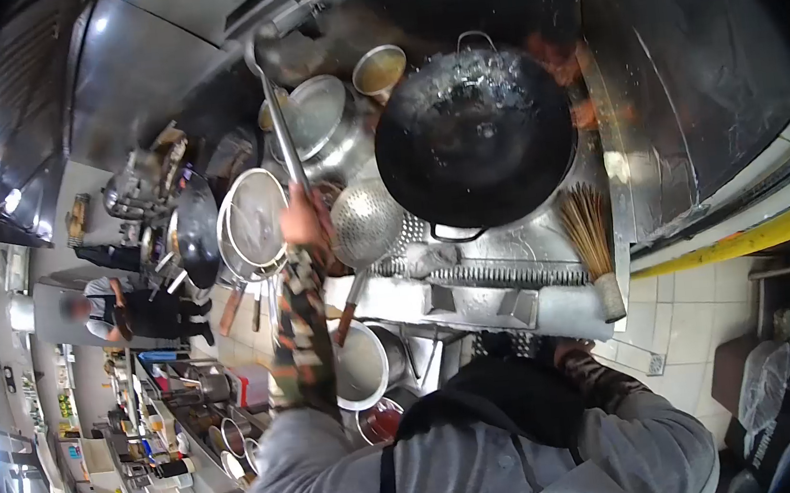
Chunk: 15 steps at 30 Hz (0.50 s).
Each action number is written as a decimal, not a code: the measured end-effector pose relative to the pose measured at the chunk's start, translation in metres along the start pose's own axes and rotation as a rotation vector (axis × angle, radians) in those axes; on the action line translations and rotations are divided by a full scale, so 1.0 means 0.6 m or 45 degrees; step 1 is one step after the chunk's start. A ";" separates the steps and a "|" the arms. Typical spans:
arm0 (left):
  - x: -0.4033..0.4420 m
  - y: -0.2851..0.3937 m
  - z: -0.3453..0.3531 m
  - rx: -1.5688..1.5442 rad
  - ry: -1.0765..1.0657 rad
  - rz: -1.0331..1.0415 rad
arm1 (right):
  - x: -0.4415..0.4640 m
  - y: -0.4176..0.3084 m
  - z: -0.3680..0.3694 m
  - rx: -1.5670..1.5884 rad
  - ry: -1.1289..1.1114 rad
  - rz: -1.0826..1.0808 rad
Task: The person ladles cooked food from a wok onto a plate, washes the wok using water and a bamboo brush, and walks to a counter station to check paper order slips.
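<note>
My left hand (304,221) is closed around the lower end of a long metal pipe (277,114), which has a bent upper end and looks like a swing tap spout. A round mesh strainer (255,218) lies left of that hand, and a perforated skimmer (366,223) lies right of it. The black wok (477,156) sits on the range to the right, with bubbling liquid along its far side. My right hand (565,352) is low by the range's front edge, dark and mostly hidden, so its fingers cannot be made out.
Orange flame (583,114) shows right of the wok. A bamboo brush (589,231) leans at the range's right front. A lidded pot (319,120) and a small metal pot (379,70) stand behind. A white-rimmed pot (361,365) sits in front. Another person (105,306) stands far left.
</note>
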<state>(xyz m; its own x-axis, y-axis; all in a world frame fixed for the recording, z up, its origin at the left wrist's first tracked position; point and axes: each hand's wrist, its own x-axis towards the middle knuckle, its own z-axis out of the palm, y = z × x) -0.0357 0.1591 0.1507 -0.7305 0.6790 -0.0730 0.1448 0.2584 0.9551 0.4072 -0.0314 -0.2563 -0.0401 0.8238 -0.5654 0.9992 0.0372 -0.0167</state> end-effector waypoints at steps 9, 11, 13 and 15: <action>0.265 -0.039 -0.009 0.238 -0.278 0.041 | -0.091 -0.244 -0.409 0.404 -0.279 -0.861; 0.152 -0.043 -0.030 0.018 -0.188 -0.106 | -0.064 -0.332 -0.468 0.794 0.273 -0.673; 0.104 -0.133 -0.070 0.113 -0.177 0.013 | 0.030 -0.408 -0.447 0.711 0.708 -0.990; 0.004 -0.178 -0.100 -0.207 -0.212 -0.040 | 0.107 -0.483 -0.425 0.245 0.607 -0.972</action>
<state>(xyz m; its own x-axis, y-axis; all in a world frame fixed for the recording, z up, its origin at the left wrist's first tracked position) -0.0928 0.0920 0.0660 -0.6107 0.7799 -0.1370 0.0043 0.1762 0.9843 0.1130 0.1552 -0.0774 -0.6451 0.7622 0.0548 0.6827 0.6070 -0.4068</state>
